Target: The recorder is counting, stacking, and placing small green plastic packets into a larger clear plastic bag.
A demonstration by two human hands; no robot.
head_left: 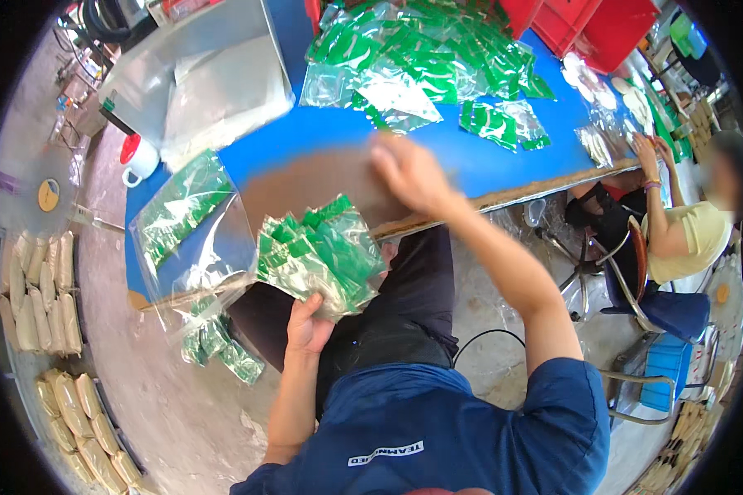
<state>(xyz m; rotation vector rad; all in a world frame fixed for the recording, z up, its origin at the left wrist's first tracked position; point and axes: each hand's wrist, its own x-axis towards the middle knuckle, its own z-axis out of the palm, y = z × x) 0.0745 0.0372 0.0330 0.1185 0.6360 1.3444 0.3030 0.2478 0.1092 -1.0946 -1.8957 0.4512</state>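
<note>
My left hand (307,327) grips a fanned bundle of green-and-clear plastic packets (332,257) at the table's near edge, above my lap. Its thumb lies on top and the other fingers are hidden beneath. Over the brown worn patch (305,183) of the blue table (260,148), my right hand (413,175) is smeared by motion, so its fingers cannot be made out. Beyond it spreads a large heap of similar packets (421,58), with a few loose packets (504,124) to the right. A big clear bag (198,223) with green packets inside lies left of my bundle.
A metal tray (223,91) and a white mug with a red lid (139,158) stand at the left. Red crates (565,29) are at the back. At the right, a seated person in a yellow shirt (693,235) works at the table. More green packets (219,338) hang below the left edge.
</note>
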